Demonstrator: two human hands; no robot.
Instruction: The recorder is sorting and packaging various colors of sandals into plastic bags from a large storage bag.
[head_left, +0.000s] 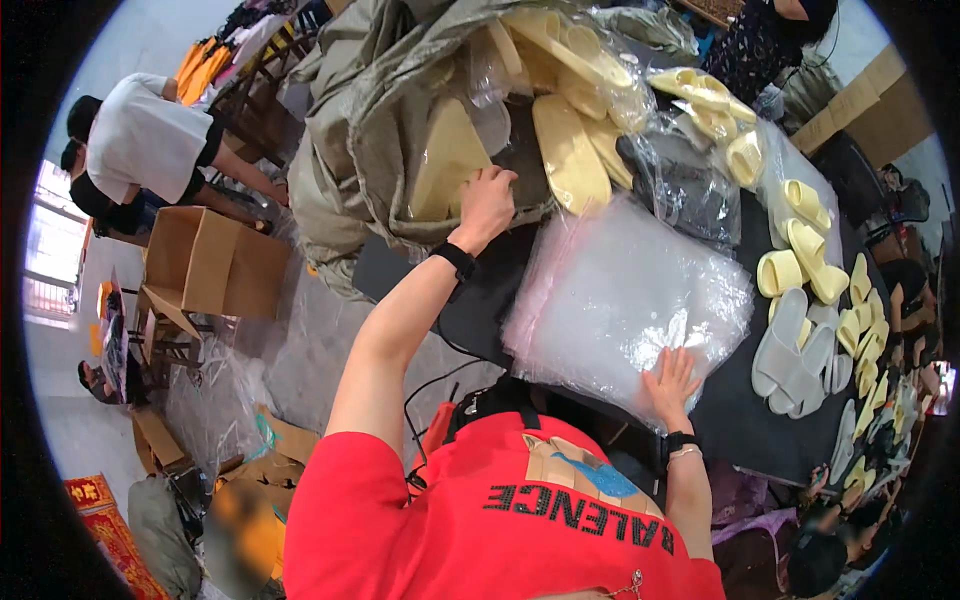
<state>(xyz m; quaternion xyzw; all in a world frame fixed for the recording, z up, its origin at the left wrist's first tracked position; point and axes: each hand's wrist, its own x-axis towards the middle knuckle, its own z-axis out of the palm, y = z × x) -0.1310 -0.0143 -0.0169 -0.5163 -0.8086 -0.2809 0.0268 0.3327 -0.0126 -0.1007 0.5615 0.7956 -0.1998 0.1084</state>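
Observation:
My left hand (487,205) is closed at the edge of a pale yellow slipper in a clear bag (445,165), in the mouth of a large grey-green woven sack (350,140). Some of its fingertips are hidden. My right hand (670,388) lies flat, fingers spread, on a stack of clear plastic bags (630,290) with pinkish edges. Just beyond the stack is a pair of yellow slippers (570,150), beside dark slippers in clear plastic (690,175).
Yellow slippers (812,250) and light grey slippers (785,350) lie along the right of the black table (735,415). On the left, an open cardboard box (215,265) stands near a person in a white top (150,135). Another person (770,45) is at the far right.

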